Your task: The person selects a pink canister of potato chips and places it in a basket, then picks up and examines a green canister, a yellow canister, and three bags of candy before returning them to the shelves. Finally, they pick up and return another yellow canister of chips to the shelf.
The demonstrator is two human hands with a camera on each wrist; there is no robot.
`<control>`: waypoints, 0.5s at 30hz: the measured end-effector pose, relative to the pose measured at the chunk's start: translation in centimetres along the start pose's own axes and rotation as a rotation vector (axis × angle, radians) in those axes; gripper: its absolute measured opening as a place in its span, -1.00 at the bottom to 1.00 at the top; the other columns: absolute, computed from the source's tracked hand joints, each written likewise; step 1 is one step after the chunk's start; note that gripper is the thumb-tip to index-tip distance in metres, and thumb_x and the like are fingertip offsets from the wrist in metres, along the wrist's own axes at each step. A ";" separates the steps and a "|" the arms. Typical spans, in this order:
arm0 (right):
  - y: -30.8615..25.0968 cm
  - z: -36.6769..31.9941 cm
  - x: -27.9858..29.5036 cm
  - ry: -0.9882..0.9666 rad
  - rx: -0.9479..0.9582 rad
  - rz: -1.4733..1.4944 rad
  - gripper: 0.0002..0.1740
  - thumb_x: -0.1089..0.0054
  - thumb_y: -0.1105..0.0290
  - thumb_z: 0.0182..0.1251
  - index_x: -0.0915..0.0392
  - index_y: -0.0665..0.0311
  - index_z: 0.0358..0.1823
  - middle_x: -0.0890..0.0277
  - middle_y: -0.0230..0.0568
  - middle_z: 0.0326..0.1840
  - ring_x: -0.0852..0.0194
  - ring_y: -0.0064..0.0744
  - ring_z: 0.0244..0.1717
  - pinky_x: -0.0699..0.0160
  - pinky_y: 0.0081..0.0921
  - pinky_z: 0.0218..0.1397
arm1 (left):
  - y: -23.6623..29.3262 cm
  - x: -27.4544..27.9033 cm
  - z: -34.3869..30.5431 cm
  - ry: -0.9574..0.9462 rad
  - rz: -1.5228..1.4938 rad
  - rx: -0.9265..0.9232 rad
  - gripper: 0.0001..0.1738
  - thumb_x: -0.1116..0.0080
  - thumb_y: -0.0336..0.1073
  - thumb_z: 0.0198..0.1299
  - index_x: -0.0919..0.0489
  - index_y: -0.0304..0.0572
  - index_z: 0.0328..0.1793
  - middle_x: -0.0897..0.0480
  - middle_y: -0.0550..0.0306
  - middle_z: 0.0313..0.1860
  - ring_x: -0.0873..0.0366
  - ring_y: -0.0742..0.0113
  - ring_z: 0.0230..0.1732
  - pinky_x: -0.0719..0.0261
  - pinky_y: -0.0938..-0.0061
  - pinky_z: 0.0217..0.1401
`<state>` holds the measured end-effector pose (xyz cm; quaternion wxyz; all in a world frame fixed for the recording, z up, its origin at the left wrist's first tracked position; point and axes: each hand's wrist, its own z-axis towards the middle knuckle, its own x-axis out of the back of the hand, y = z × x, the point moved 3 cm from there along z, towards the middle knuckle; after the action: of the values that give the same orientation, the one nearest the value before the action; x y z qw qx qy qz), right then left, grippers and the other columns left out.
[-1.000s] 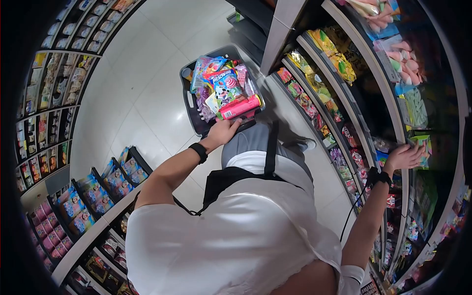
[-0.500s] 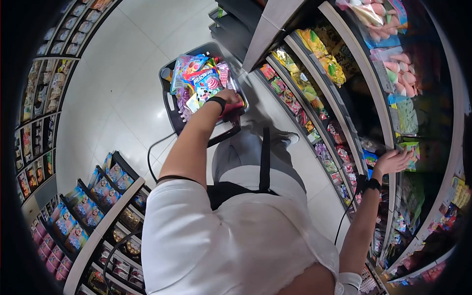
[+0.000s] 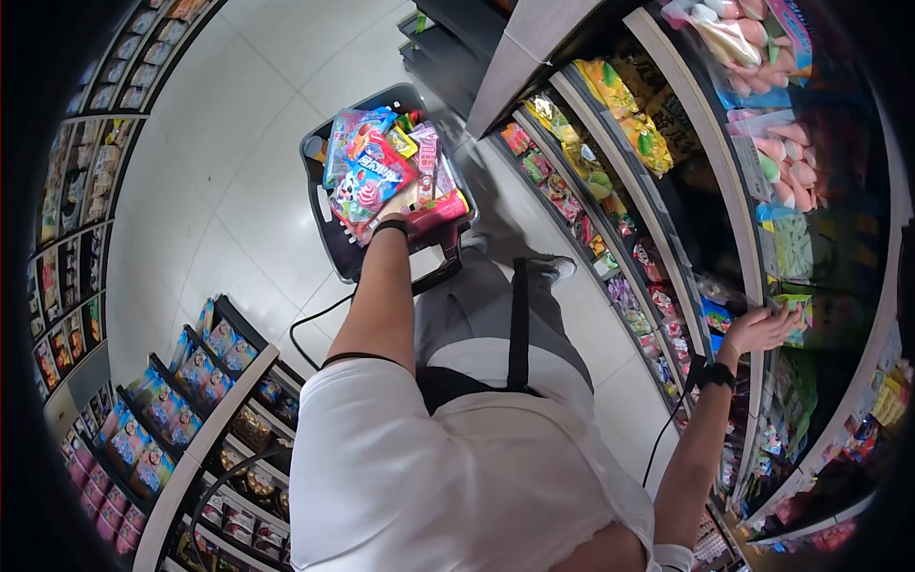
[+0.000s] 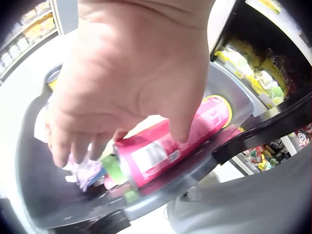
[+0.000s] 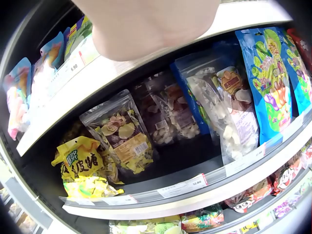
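Note:
In the head view my left hand (image 3: 398, 207) is inside the grey basket (image 3: 324, 224), beside a red and blue candy bag (image 3: 374, 179) that lies tilted. The left wrist view has this hand (image 4: 129, 73) with fingers bent downward and thumb apart, over a pink cylindrical container (image 4: 161, 148); the fingers' contact with the bag is hidden. At the right shelf my right hand (image 3: 758, 331) has its fingers extended against a small green packet (image 3: 799, 313). Only part of that hand (image 5: 151, 31) shows in the right wrist view.
Shelves of bagged sweets run down the right, with pink cone-shaped sweets (image 3: 786, 157) above my right hand. More stocked racks (image 3: 195, 381) stand at the left. A black strap (image 3: 519, 324) hangs over my front. Pale tiled floor (image 3: 243, 162) lies left of the basket.
My left hand left the basket handle and moved in among the packages. The red and blue bag turned and shifted leftward. My right hand stays by the green packet.

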<state>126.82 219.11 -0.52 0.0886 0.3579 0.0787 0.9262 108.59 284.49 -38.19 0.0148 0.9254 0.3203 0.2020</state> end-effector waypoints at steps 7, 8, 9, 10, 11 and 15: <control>0.5 -0.3 -0.5 0.002 -0.017 0.022 -0.47 0.25 0.06 0.56 -0.39 0.08 0.42 -0.09 -0.14 0.67 -0.01 0.02 0.64 0.08 0.23 0.55 | -3.0 0.0 -8.3 -0.352 -0.330 0.149 0.08 -0.26 0.47 0.05 -0.43 -0.23 0.49 -0.43 -0.09 0.51 -0.38 -0.04 0.49 -0.37 0.15 0.44; 0.5 -0.4 -0.6 0.005 -0.023 0.017 -0.48 0.23 0.06 0.56 -0.39 0.08 0.41 -0.11 -0.14 0.66 -0.01 0.03 0.64 0.07 0.23 0.54 | -5.8 -4.4 -4.2 -0.264 -0.426 0.073 0.07 -0.21 0.54 0.05 -0.51 -0.25 0.41 -0.57 -0.03 0.34 -0.53 0.09 0.29 -0.50 0.19 0.23; 0.4 -0.3 -0.6 -0.001 -0.025 0.021 -0.48 0.23 0.06 0.56 -0.39 0.08 0.41 -0.11 -0.14 0.66 -0.01 0.03 0.64 0.07 0.23 0.54 | -5.2 -3.6 -6.0 -0.263 -0.425 0.080 0.07 -0.21 0.54 0.05 -0.51 -0.25 0.41 -0.57 -0.03 0.34 -0.53 0.09 0.29 -0.50 0.19 0.23; 0.3 -0.1 -0.5 0.014 -0.019 0.043 -0.48 0.22 0.06 0.56 -0.40 0.08 0.41 -0.11 -0.14 0.66 -0.01 0.03 0.64 0.07 0.24 0.54 | -2.8 -1.8 -9.8 -0.318 -0.418 0.032 0.02 -0.17 0.57 0.07 -0.57 -0.22 0.32 -0.60 0.04 0.20 -0.52 0.21 0.15 -0.50 0.27 0.11; 0.2 -0.1 -0.3 0.028 -0.013 0.064 -0.48 0.21 0.06 0.56 -0.40 0.08 0.40 -0.12 -0.14 0.65 -0.01 0.04 0.64 0.07 0.24 0.54 | -1.1 -1.0 -12.1 -0.373 -0.411 -0.016 -0.02 -0.13 0.59 0.09 -0.63 -0.18 0.24 -0.63 0.12 0.07 -0.52 0.32 0.02 -0.49 0.35 -0.01; 0.9 -0.2 -0.1 0.014 0.056 0.082 -0.48 0.11 0.08 0.54 -0.40 0.11 0.41 -0.13 -0.09 0.64 -0.05 0.09 0.62 0.03 0.22 0.52 | 3.3 -0.7 -18.1 -0.213 -0.587 -0.309 -0.12 0.02 0.54 0.26 -0.66 -0.27 -0.06 -0.63 0.19 -0.18 -0.52 0.34 -0.15 -0.51 0.33 -0.10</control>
<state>126.70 218.16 -0.53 0.0398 0.3565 0.0905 0.9290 103.13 279.62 -21.34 0.2454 0.7964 0.5353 0.1376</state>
